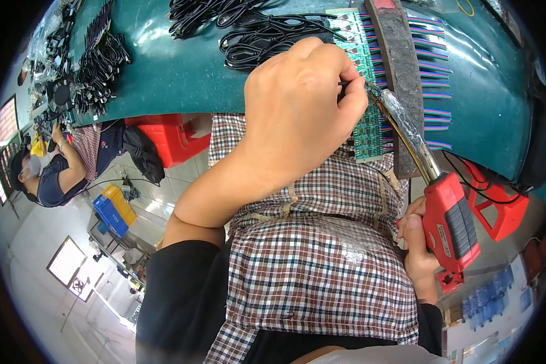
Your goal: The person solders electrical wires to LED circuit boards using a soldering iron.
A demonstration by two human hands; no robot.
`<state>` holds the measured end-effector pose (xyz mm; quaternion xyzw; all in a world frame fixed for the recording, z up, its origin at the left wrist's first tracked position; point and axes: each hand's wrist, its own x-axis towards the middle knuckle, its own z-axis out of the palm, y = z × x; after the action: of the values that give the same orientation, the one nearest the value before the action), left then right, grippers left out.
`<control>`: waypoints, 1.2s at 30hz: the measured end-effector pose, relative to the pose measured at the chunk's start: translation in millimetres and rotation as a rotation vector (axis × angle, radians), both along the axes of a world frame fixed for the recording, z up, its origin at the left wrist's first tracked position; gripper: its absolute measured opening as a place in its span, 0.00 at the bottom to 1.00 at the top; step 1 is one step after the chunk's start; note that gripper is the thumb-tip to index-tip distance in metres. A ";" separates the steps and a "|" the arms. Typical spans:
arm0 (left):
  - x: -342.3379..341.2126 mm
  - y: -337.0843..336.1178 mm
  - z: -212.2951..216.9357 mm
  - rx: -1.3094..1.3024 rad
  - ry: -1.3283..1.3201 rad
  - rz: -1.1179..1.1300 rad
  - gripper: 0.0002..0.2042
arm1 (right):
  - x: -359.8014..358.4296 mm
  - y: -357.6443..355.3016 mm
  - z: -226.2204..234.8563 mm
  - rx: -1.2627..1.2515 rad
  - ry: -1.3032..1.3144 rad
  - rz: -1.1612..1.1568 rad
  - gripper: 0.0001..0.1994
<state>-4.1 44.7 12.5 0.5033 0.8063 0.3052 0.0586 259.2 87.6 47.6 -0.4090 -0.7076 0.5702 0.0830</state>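
Observation:
My left hand [297, 109] reaches over the green circuit board panel [368, 138]. Its thumb and forefinger pinch a thin black cable [343, 87] at the panel's left edge. The cable's tip is hidden by the fingers. A red soldering gun [448, 221] with a long metal barrel is gripped in my right hand [417, 242], lower right. Its tip points up and left, close to the left fingertips over the board; whether it touches is too small to tell. Rows of coloured wires [435, 96] stick out to the right of the panel.
A dark grey bar [400, 73] lies along the panel, across the wires. Coiled black cables [258, 45] lie on the green table [164, 73], with another bundle [100, 70] further left. Red stools [170, 138] stand below the table. A co-worker [60, 173] sits at the far left.

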 end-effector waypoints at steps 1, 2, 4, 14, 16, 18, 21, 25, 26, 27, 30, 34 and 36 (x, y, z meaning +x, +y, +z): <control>0.0 -0.1 0.0 -0.001 0.000 0.001 0.06 | -0.2 -0.2 -0.4 0.021 -0.006 0.013 0.04; -0.1 -0.2 -0.1 -0.002 0.001 0.001 0.06 | 0.6 -0.5 -0.1 0.020 -0.004 0.012 0.04; -0.7 -0.2 0.3 -0.008 -0.002 -0.003 0.06 | 4.1 -1.1 2.8 0.115 -0.070 0.052 0.04; -2.1 0.8 2.7 -0.003 -0.008 -0.005 0.05 | 18.2 -7.0 -0.2 0.120 -0.046 0.005 0.11; -2.8 0.5 1.5 -0.002 -0.014 -0.012 0.05 | 19.0 -5.2 -0.2 0.081 -0.064 0.002 0.12; -3.4 0.3 1.9 -0.007 -0.015 -0.015 0.05 | 23.0 -5.6 -2.8 0.073 -0.056 0.001 0.12; -6.6 -0.1 5.3 -0.004 -0.048 -0.050 0.05 | 23.9 -3.7 -0.4 0.107 -0.052 0.037 0.13; -15.5 5.0 12.7 -0.021 -0.085 -0.169 0.05 | 27.1 -8.0 3.3 0.036 -0.045 -0.029 0.13; -17.2 6.1 14.2 -0.021 -0.085 -0.172 0.05 | 27.8 -7.4 3.2 0.036 -0.045 -0.031 0.13; -19.7 7.1 15.9 -0.033 -0.072 -0.200 0.05 | 27.8 -5.7 3.7 0.043 -0.048 -0.007 0.13; -23.2 8.8 15.8 -0.039 -0.071 -0.237 0.05 | 25.9 -3.2 5.3 0.057 -0.063 0.040 0.13; -26.6 11.0 16.8 -0.046 -0.070 -0.262 0.04 | 23.4 -5.9 4.3 0.005 -0.022 -0.003 0.10; -27.2 12.4 17.7 -0.050 -0.056 -0.272 0.04 | 16.6 -5.6 8.3 -0.007 -0.030 -0.009 0.09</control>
<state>-31.3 57.1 30.2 0.5978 0.7359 0.2882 0.1343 275.8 82.0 55.9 -0.4210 -0.7049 0.5661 0.0735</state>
